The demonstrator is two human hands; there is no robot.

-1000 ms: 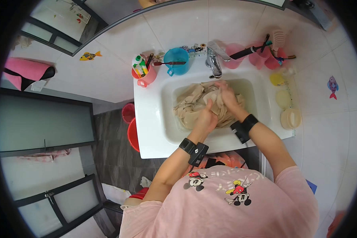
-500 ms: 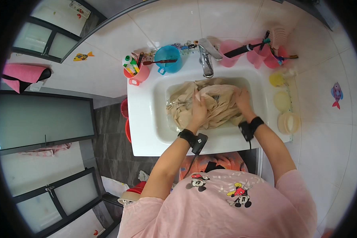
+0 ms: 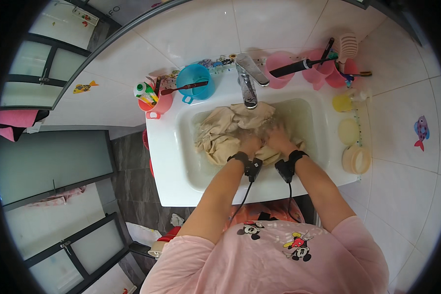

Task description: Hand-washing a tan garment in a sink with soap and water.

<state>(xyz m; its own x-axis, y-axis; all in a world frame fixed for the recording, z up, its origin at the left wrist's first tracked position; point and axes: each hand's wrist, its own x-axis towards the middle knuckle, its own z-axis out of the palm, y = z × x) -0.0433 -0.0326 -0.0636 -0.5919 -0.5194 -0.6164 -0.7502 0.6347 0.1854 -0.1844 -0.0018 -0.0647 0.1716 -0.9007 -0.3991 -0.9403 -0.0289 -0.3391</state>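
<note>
A wet, crumpled beige cloth (image 3: pixel 219 131) lies in the water of the white sink (image 3: pixel 185 169), bunched below the faucet (image 3: pixel 248 90). My left hand (image 3: pixel 250 144) is down in the middle of it, knuckles up, fingers curled into the fabric and partly under water. Close beside it, my right hand (image 3: pixel 280 140) rests on the cloth with its fingers stretched out toward the faucet, slightly blurred. Each wrist wears a black strap with a small cabled box. What kind of garment the cloth is cannot be made out.
Along the back rim stand a coral cup (image 3: pixel 157 105) with tubes, a blue cup (image 3: pixel 196 81) with a red toothbrush across it, and pink cups (image 3: pixel 279 68) with brushes. A yellow bottle (image 3: pixel 342 102) and round tubs (image 3: pixel 356 159) line the right rim.
Both hands have come together and down into the cloth, the right one moving left. The cloth has shifted left and sunk lower, baring water on the right. The view has shifted slightly.
</note>
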